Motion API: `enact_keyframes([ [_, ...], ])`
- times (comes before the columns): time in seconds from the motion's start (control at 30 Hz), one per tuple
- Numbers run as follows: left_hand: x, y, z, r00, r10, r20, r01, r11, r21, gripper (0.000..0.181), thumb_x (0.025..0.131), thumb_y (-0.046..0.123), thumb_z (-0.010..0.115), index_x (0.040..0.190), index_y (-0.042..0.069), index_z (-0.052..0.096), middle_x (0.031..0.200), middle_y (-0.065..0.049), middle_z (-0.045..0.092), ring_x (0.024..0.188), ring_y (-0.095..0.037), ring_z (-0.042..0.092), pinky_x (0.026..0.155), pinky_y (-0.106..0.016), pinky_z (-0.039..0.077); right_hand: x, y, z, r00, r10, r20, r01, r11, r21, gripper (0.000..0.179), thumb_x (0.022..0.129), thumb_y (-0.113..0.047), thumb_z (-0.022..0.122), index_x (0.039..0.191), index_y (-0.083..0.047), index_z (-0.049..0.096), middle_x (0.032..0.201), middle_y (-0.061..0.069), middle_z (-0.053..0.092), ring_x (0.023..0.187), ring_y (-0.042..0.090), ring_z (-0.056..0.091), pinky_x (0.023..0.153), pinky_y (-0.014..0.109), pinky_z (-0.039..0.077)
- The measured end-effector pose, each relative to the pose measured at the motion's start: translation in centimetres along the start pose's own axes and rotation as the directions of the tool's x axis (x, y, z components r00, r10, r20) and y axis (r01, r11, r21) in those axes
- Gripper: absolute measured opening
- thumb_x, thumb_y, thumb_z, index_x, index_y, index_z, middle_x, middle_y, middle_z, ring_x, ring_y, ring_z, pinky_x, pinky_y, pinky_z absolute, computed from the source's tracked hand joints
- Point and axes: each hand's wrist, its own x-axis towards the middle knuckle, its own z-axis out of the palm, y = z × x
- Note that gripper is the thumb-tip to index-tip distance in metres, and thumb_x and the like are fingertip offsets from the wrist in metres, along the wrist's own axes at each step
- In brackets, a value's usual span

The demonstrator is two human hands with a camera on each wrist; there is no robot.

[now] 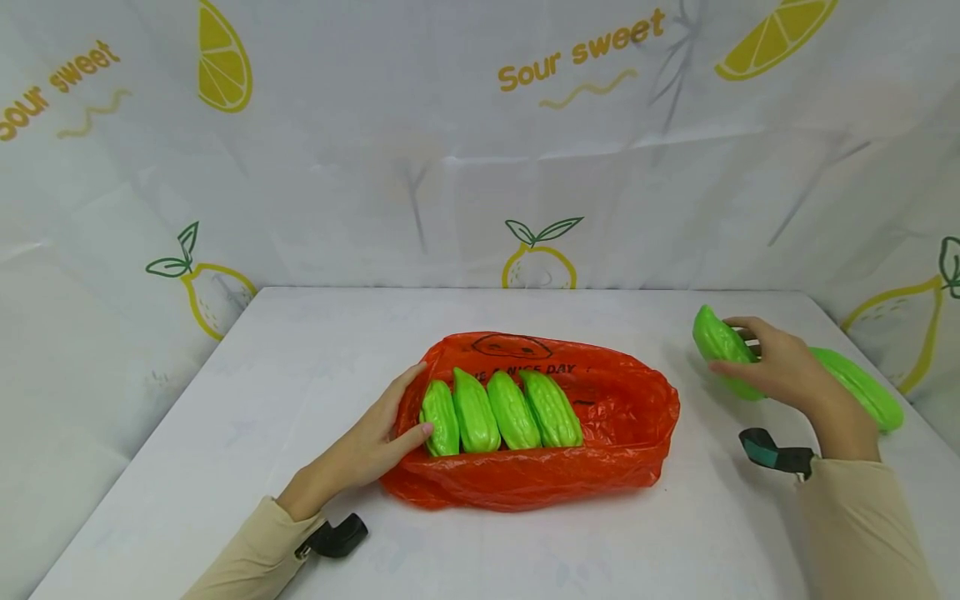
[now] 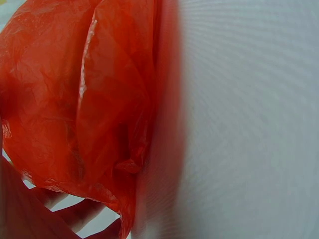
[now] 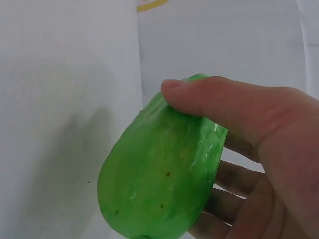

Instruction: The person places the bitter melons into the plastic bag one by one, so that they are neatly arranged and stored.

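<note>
A red plastic bag [image 1: 525, 482] lies with its mouth spread wide, and several green bitter melons [image 1: 512, 410] sit side by side in its left part. My left hand [image 1: 382, 433] holds the bag's left rim, the thumb over the leftmost melon and the fingers along the outside. In the left wrist view those fingers [image 2: 77, 214] show partly behind the crinkled red film. To the bag's right, my right hand [image 1: 780, 367] grips another bitter melon [image 3: 159, 174] above the table, thumb on one side and fingers on the other.
One more bitter melon [image 1: 862, 390] lies at the table's right edge, partly behind the right hand and wrist. The white table [image 1: 300, 358] meets a hanging cloth [image 1: 360, 200] with lemon prints at the back and sides. A dark wrist mount [image 1: 337, 537] sits at each sleeve.
</note>
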Motion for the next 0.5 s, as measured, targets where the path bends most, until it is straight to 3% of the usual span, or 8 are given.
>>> enact_keyframes([
  [0.5,0.0,0.2,0.0,1.000,-0.009,-0.003,0.009,1.000,0.005,0.076,0.098,0.030,0.060,0.159,0.020,0.015,0.163,-0.007,0.024,0.151,-0.028,0.025,0.120,-0.056,0.024,-0.3,-2.1,-0.7,0.998,-0.053,-0.031,0.055,0.998,0.037,0.086,0.092,-0.039,0.069,0.148,0.009,0.025,0.134,0.039,0.045,0.121,0.059,0.046,0.085,0.063,0.054],
])
